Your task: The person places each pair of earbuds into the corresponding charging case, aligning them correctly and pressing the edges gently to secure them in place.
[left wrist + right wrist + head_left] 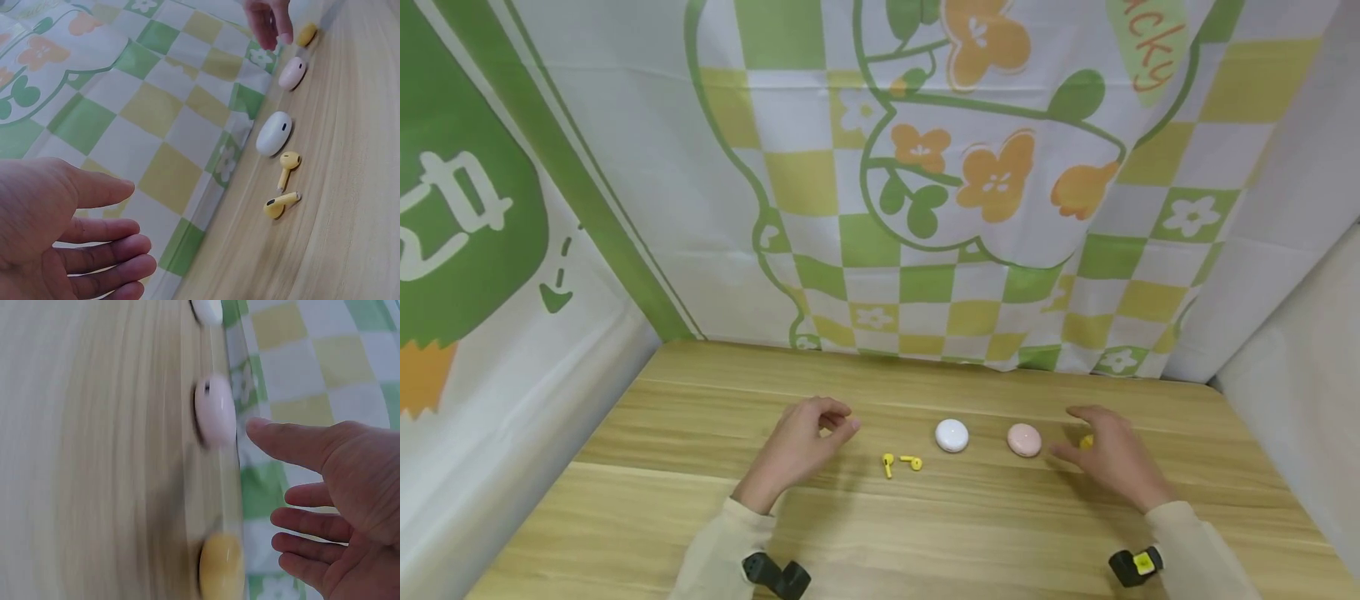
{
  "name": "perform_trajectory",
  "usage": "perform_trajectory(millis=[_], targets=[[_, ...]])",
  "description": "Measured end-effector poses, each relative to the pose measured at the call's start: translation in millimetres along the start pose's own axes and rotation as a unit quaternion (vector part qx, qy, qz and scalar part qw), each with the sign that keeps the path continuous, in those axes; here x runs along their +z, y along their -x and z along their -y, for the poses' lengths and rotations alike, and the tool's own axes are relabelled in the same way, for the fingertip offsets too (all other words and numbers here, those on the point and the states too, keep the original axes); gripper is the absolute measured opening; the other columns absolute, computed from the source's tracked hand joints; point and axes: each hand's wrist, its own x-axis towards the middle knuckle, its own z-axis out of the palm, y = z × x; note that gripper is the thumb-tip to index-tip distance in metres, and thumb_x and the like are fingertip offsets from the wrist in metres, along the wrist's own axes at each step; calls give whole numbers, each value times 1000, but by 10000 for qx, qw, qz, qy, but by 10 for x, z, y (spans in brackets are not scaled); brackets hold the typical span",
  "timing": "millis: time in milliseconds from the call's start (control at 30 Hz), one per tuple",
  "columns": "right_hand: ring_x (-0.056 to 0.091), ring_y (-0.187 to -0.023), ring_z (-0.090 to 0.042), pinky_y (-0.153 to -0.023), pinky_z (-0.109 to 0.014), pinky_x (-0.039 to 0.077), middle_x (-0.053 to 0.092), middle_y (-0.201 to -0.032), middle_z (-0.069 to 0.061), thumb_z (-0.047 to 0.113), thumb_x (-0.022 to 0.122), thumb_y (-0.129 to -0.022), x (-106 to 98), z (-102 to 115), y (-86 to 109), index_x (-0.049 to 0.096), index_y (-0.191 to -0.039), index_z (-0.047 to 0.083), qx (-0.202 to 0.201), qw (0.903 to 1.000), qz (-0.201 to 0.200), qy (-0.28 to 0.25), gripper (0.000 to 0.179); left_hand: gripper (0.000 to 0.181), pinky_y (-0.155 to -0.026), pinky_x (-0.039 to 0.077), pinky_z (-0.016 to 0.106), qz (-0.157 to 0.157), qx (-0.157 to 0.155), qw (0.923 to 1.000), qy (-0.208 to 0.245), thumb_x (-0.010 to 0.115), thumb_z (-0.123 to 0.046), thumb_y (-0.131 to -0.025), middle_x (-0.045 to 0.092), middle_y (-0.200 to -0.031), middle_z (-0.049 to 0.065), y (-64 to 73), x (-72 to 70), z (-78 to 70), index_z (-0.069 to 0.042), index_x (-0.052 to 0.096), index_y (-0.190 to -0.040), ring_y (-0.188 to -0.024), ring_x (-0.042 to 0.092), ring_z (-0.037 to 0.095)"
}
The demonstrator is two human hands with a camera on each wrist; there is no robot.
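Two yellow earbuds (pixel 888 464) lie on the wooden table, a little right of my left hand (pixel 808 442). That hand hovers with relaxed fingers and holds nothing. A round white earbud case (pixel 952 435) sits closed right of the earbuds, and a pink case (pixel 1024 440) lies farther right. My right hand (pixel 1108 454) hangs above a yellow case (pixel 222 569), partly hiding it in the head view. Its fingers are loosely spread and grip nothing; in the right wrist view the thumb points toward the pink case.
The wooden table (pixel 925 533) meets a checkered, flower-printed cloth (pixel 925 283) at its back edge. White cloth with green print (pixel 467 208) hangs on the left. Black straps with small devices (pixel 778 575) circle both sleeved wrists.
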Motion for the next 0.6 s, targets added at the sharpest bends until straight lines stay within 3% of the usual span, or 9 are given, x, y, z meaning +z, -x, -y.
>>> perform_trajectory(millis=[267,567,600], targets=[[54,-115,-57,-95,-67,44,62,-121,-36,40,85,-82,-67,-314,119,62,-121,-16,313,9988,89,353,73,26,-82,55,43,41,-8,10000,57,69,-21,-99,70,-98,3,3,13,-6,0,72,-113,-93,66,20],[62,-99,-52,-80,-61,50,68,-107,-32,57,78,-83,-44,-369,197,67,-113,-16,739,9949,-177,664,80,24,-82,56,43,45,48,9999,133,69,-19,-98,71,-98,6,5,24,-19,1,73,-111,-91,67,20],[64,-92,-48,-76,-58,51,69,-99,-28,59,77,-83,-40,-368,203,68,-110,-14,775,9945,-217,676,78,23,-82,56,43,42,51,9999,140,69,-19,-98,71,-97,6,5,25,-19,1,73,-110,-91,67,20]])
